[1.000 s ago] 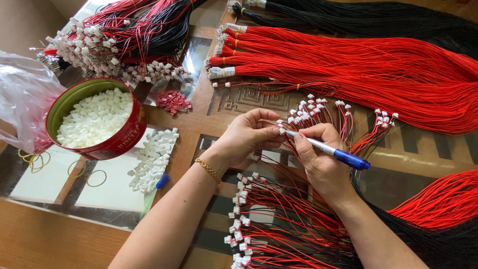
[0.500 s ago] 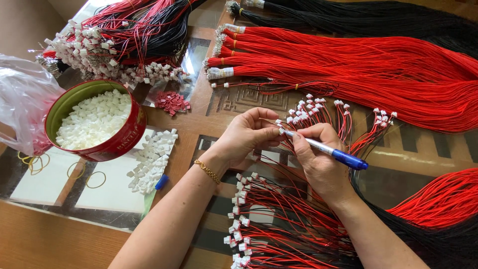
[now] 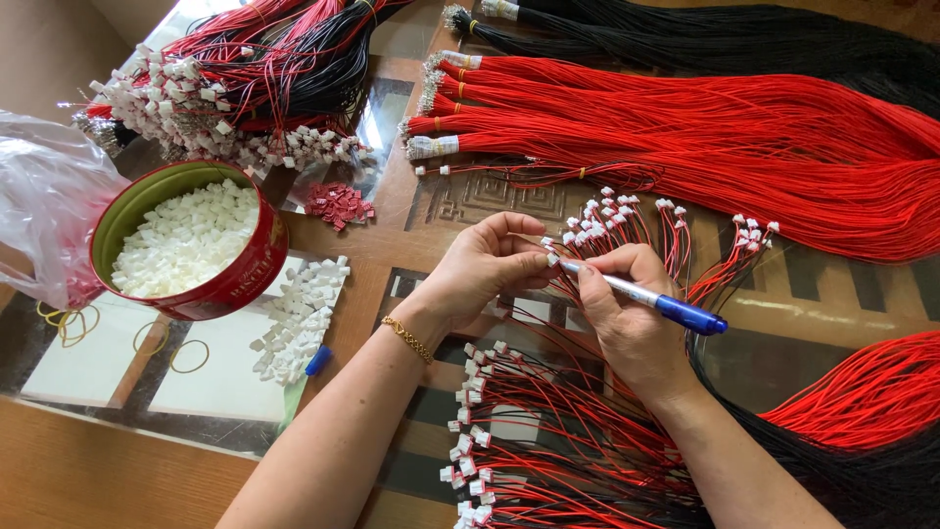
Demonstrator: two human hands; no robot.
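My left hand [image 3: 487, 264] pinches a small white connector [image 3: 552, 260] on the end of thin red and black wires. My right hand [image 3: 627, 313] grips a blue pen [image 3: 654, 299] whose tip touches that connector. Both hands meet over the middle of the glass-topped table [image 3: 490, 196]. Just beyond my fingers lie short red wires with white connectors [image 3: 627, 220]. Below my hands spreads a fan of finished red and black wires with white plugs [image 3: 529, 441].
A red round tin of white plastic housings [image 3: 186, 240] stands at left, with a loose pile of housings [image 3: 299, 318] beside it. Small red pieces [image 3: 338, 204] lie nearby. Long red wire bundles [image 3: 705, 127], black bundles [image 3: 705, 34], a plastic bag [image 3: 44, 216] and rubber bands [image 3: 166, 343] surround them.
My hands have barely shifted; the pen tip stays at the connector between my left fingers.
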